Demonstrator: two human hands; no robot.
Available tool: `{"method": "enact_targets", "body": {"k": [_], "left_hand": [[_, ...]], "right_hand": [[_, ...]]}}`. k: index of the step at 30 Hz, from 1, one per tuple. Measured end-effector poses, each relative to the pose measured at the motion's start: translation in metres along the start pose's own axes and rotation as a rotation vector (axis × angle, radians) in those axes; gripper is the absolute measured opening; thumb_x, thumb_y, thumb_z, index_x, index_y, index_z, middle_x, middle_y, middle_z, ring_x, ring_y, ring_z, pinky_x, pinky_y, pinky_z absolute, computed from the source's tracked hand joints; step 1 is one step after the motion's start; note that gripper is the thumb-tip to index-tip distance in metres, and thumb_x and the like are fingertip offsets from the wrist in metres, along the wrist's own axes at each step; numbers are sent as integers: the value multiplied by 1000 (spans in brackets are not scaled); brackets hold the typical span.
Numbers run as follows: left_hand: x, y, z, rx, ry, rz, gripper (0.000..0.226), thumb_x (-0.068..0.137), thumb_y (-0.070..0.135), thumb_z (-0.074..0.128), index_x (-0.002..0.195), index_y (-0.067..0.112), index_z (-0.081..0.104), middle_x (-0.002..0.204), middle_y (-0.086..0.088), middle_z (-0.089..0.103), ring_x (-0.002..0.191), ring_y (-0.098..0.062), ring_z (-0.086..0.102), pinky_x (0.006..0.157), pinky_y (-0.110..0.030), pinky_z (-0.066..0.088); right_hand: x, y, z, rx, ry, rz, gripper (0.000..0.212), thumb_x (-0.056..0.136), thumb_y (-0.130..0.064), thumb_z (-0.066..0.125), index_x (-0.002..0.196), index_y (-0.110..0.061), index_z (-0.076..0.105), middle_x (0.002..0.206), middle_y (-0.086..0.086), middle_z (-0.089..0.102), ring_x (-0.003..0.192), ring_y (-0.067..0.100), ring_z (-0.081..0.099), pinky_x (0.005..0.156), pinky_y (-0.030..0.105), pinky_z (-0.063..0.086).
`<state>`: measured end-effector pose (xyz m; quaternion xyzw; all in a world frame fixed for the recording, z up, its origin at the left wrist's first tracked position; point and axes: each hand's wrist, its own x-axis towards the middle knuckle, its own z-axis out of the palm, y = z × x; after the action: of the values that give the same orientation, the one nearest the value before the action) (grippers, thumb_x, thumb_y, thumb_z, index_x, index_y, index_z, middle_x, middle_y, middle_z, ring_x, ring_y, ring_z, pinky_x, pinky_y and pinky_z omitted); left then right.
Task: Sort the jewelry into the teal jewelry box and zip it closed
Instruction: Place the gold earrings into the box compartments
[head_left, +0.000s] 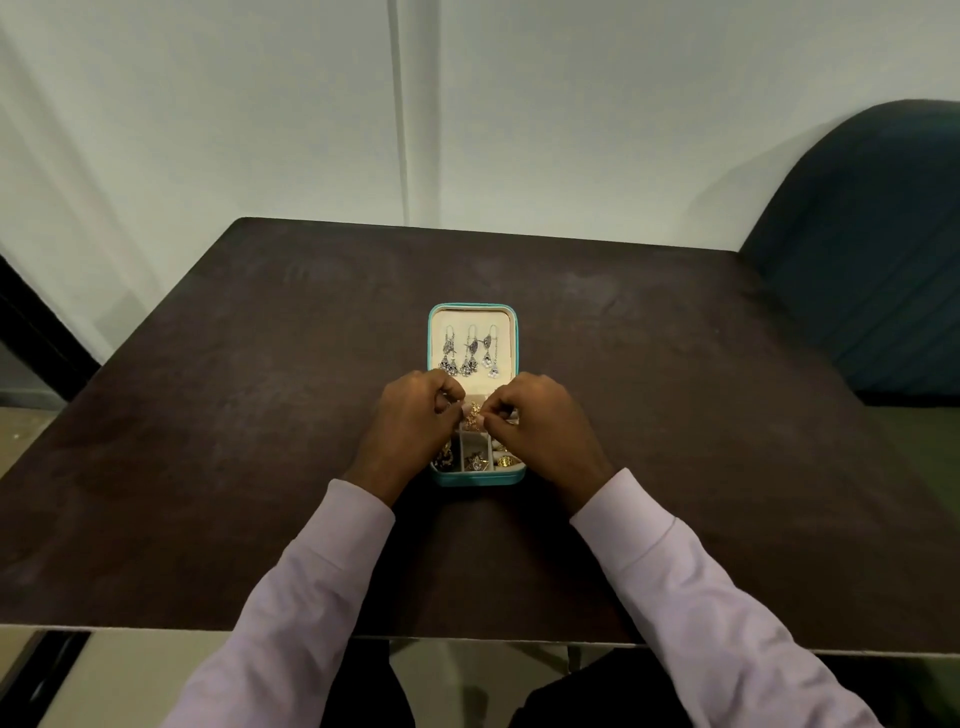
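The teal box (475, 480) lies open at the centre of the table (208, 415), its cream lid panel carrying three silver drop earrings (470, 351) and its near compartments holding gold pieces, so sorting appears nearly done and zipping not yet begun. Above the tray, the left hand (415, 415) and right hand (535, 415) each pinch a small gold piece (471, 415) between curled fingertips. The next move probably calls for seating this piece in a free compartment, then folding the lid down.

Dark table (260, 415) bearing open teal jewelry box (470, 480)
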<state>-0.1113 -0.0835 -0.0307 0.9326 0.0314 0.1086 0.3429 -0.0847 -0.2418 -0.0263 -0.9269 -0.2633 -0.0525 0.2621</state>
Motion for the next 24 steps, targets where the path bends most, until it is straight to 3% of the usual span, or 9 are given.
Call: {"method": "enact_targets", "body": {"k": [3, 7, 9, 12, 14, 16, 19, 21, 24], "left_hand": [[1, 0, -3, -18, 91, -30, 10, 88, 24, 59, 88, 16, 66, 81, 3, 63, 72, -8, 55, 63, -24, 42], [5, 0, -14, -94, 226, -94, 14, 91, 24, 52, 92, 17, 64, 80, 4, 62, 70, -6, 56, 56, -20, 41], [10, -3, -19, -139, 255, -164, 16, 91, 25, 50, 95, 18, 65, 83, 4, 65, 77, -11, 60, 65, -26, 48], [17, -12, -23, -145, 143, -278, 24, 93, 24, 50, 110, 14, 64, 104, -5, 67, 98, -22, 60, 89, -36, 49], [17, -17, -22, -121, 32, -297, 27, 95, 22, 49, 116, 11, 62, 109, -7, 65, 101, -24, 59, 92, -37, 47], [15, -18, -20, -155, -41, -284, 25, 95, 20, 47, 112, 10, 63, 101, -7, 67, 88, -22, 62, 83, -36, 50], [12, -16, -18, -272, -112, -257, 23, 95, 17, 48, 111, 14, 64, 91, -3, 69, 70, -13, 59, 63, -28, 48], [10, -15, -18, -327, -145, -245, 23, 94, 15, 49, 112, 15, 64, 90, -3, 70, 68, -11, 58, 60, -28, 47], [7, -13, -20, -412, -166, -239, 23, 94, 11, 48, 112, 11, 63, 93, -9, 70, 71, -12, 57, 62, -27, 46]], "right_hand": [[2, 2, -6, 43, -22, 3, 18, 86, -27, 62, 93, -13, 73, 94, 2, 68, 78, 7, 54, 59, 12, 34], [10, 10, -21, 134, 68, 120, 14, 88, -23, 62, 88, -13, 71, 88, -3, 65, 77, 7, 55, 69, 24, 48], [17, 16, -25, 197, 138, 202, 13, 89, -20, 59, 91, -14, 70, 88, -3, 66, 73, 3, 55, 67, 20, 48], [24, 21, -23, 243, 140, 292, 23, 93, -17, 54, 110, -9, 66, 105, 4, 68, 84, 8, 60, 74, 17, 44], [24, 22, -18, 232, 64, 327, 33, 95, -17, 50, 126, -6, 56, 121, 8, 63, 105, 18, 59, 85, 23, 43], [24, 22, -14, 254, 2, 342, 37, 96, -16, 47, 132, -5, 49, 128, 9, 58, 114, 21, 56, 91, 27, 44], [22, 22, -7, 356, -13, 323, 31, 96, -15, 47, 124, -10, 58, 118, 5, 65, 100, 16, 63, 85, 27, 51], [20, 22, -5, 420, -8, 317, 27, 96, -16, 48, 118, -13, 63, 110, 3, 69, 90, 12, 66, 82, 33, 56], [16, 23, -4, 467, -13, 316, 28, 95, -17, 50, 120, -16, 61, 112, 1, 68, 90, 9, 66, 81, 35, 56]]}}
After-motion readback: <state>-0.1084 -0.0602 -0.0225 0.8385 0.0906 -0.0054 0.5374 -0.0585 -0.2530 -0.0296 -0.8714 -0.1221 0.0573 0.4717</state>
